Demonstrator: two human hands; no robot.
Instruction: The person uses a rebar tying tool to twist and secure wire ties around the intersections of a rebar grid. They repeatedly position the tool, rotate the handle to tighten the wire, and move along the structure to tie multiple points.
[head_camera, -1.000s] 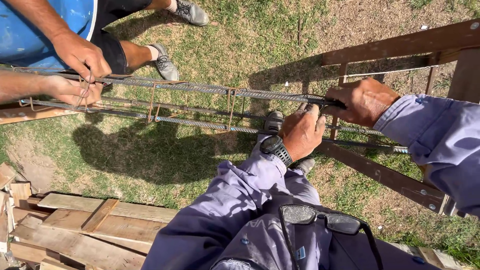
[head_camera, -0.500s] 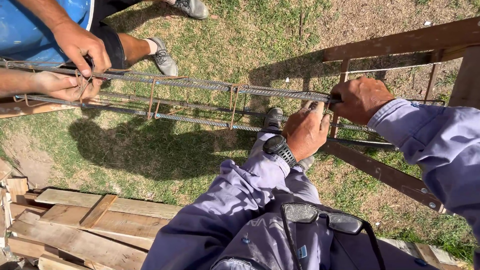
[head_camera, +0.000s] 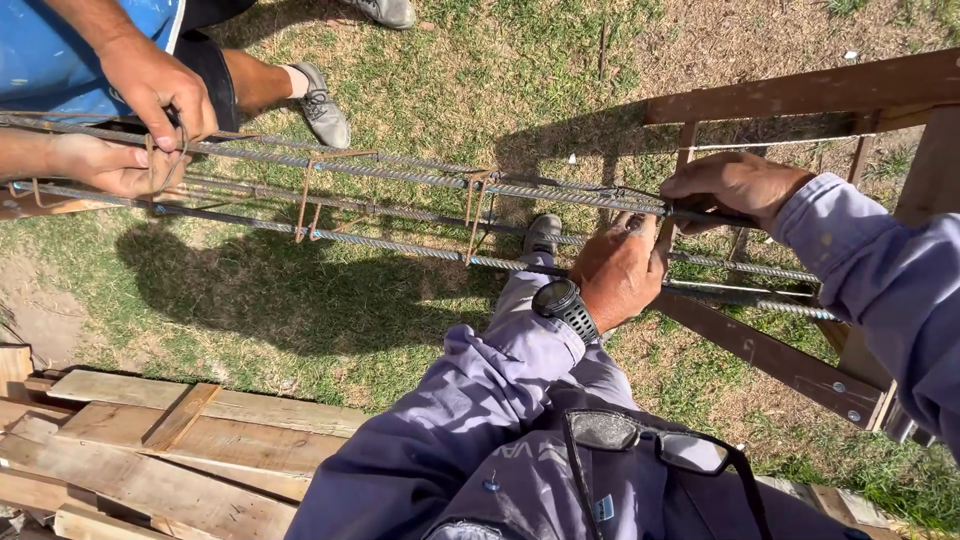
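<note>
Unmoved, both hands (head_camera: 680, 225) still grip rebar cage (head_camera: 420, 205).

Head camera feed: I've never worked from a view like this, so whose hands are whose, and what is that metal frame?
The camera sits on a person's head, looking down. Their left hand, with a wristwatch, and right hand grip a rebar cage: long ribbed steel bars joined by wire stirrups. The right hand also holds a dark tool I cannot identify. The cage rests on a wooden trestle above grass. At the far left, a co-worker's hands hold the same cage. Wooden planks lie lower left.
</note>
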